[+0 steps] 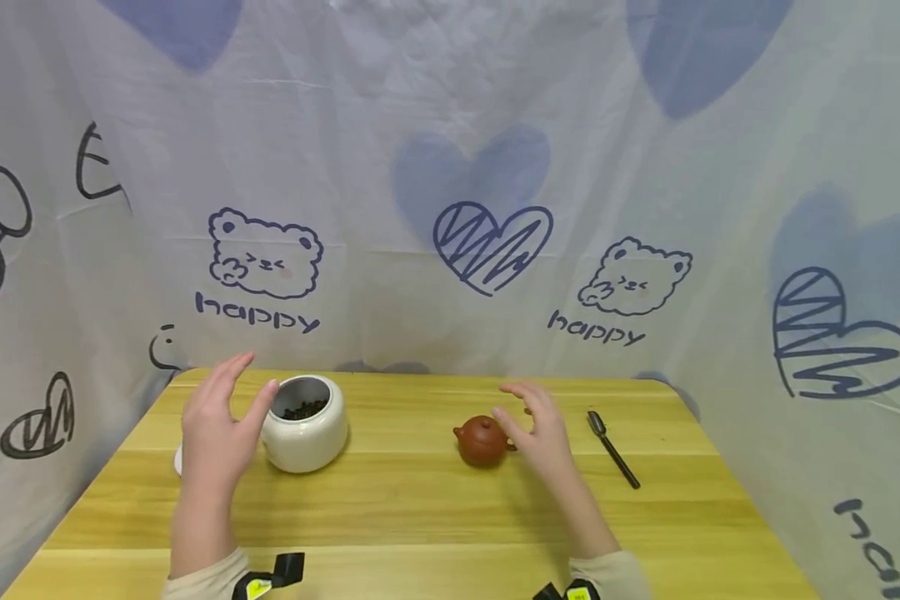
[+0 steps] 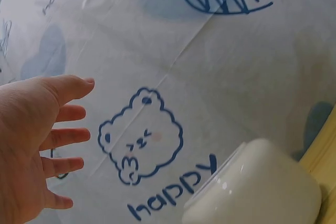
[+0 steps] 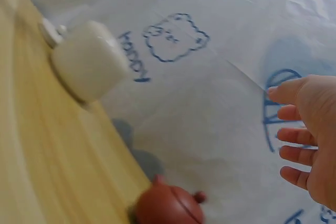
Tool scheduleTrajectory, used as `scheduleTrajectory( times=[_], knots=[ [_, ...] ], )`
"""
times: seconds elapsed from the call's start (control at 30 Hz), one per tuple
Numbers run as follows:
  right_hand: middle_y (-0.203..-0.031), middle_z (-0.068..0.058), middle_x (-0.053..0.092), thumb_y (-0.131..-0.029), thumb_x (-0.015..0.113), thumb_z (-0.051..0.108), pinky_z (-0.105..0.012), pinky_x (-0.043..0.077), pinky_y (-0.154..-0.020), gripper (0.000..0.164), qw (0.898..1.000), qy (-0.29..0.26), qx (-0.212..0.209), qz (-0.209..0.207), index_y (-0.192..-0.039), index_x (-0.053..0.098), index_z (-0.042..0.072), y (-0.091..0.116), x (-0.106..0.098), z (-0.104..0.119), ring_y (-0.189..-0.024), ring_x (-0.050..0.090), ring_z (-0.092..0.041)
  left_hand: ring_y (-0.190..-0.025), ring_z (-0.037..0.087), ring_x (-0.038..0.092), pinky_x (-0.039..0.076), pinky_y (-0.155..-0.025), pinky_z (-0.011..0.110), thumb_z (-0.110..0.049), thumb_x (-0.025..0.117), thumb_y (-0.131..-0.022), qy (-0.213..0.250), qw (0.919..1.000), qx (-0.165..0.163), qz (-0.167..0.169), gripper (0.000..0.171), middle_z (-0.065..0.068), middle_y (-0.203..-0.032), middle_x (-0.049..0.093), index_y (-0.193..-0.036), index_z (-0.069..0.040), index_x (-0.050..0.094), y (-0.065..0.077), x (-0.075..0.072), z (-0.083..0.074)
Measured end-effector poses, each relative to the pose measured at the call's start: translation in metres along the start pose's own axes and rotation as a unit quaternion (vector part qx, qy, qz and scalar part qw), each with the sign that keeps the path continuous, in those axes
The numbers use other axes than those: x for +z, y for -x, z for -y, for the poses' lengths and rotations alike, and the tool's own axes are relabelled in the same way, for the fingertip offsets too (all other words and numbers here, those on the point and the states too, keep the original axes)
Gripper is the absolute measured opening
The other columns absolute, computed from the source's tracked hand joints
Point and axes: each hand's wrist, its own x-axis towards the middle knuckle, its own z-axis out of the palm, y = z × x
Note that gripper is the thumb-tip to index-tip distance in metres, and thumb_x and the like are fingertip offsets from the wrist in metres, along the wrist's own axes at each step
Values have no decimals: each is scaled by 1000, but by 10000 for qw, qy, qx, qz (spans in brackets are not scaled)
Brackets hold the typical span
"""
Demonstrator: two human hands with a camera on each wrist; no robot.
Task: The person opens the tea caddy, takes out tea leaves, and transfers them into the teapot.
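My left hand [image 1: 217, 429] is raised beside a round white jar [image 1: 307, 442], thumb and fingers spread and holding nothing. Dark dried leaves, likely tea, [image 1: 303, 410] lie inside the jar. In the left wrist view the jar [image 2: 257, 187] stands apart from the fingers [image 2: 68, 137]. My right hand [image 1: 540, 425] hovers by a small reddish-brown teapot [image 1: 482, 442] with its lid on, fingers bent a little and nothing between them. In the right wrist view the hand [image 3: 320, 135] shows a gap from the teapot [image 3: 168, 208].
A dark, long-handled scoop [image 1: 613, 450] lies right of the teapot. Partly hidden behind my left hand is a white lid [image 1: 178, 460], which the right wrist view shows [image 3: 50, 32] by the jar. A printed cloth [image 1: 375, 317] hangs around the wooden table [image 1: 405, 517].
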Motion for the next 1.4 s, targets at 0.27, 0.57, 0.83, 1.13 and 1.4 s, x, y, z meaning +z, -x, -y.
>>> scheduleTrajectory(
  times=[0.27,0.57,0.83,1.13,1.4],
  knots=[
    [-127,-10,59,-87,73,20,-53,49,-96,36,9970,-77,-598,495,-121,65,13,11,38,13,-122,52,-32,-130,44,45,31,-112,58,-20,67,-91,-4,9978,-325,-579,47,23,-137,55,-134,-4,57,3,-3,32],
    [-138,-15,49,-91,68,27,-51,47,-102,47,9883,-195,-619,1378,-134,56,14,12,74,31,-129,47,-30,-129,47,45,30,-113,56,-20,68,-91,-124,9923,-655,-1044,44,27,-135,55,-129,0,60,7,-8,69],
    [-146,-7,44,-93,65,37,-50,41,-110,58,9813,-252,-428,1859,-143,46,16,5,108,39,-137,40,-26,-131,49,40,24,-114,59,-27,64,-93,-366,9898,-1111,-812,50,29,-138,52,-134,0,54,16,-1,99],
    [-151,-8,39,-90,68,37,-48,36,-115,69,9760,-423,-294,2115,-148,39,15,1,146,50,-141,38,-26,-139,46,31,16,-118,57,-32,65,-92,-247,9837,-1592,-800,58,26,-147,43,-141,-4,49,27,12,126],
    [-156,-12,34,-89,68,42,-51,32,-117,79,9767,-452,-47,2098,-152,32,12,-3,173,50,-144,34,-29,-147,45,14,6,-121,58,-47,63,-89,-862,9701,-2242,-343,79,25,-157,25,-151,-8,34,33,18,140]
  ],
)
